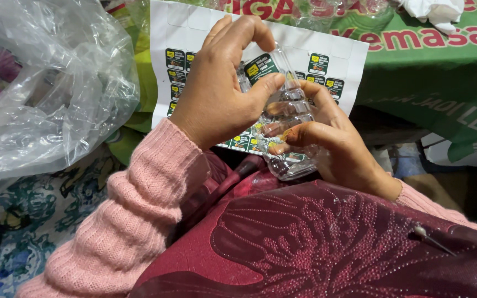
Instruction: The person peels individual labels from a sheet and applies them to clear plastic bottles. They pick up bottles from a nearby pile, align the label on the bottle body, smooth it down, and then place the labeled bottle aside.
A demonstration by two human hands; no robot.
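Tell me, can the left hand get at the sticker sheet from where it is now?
Probably yes. The left hand hovers just above the white sticker sheet, its thumb pressing a label onto the clear bottle held by the right hand. Nothing lies between.

Big crumpled clear plastic bag (45, 83) fills the far left, w/ something purple showing through at its left edge. Green banner (437, 77) w/ red and pale lettering spreads across the far right. White crumpled cloth (434, 11) lies on it at the top right. Near left: blue-green floral fabric (17, 226). Near centre to right: dark red beaded cloth (327, 248), w/ a pin (434, 240) stuck in it at right.
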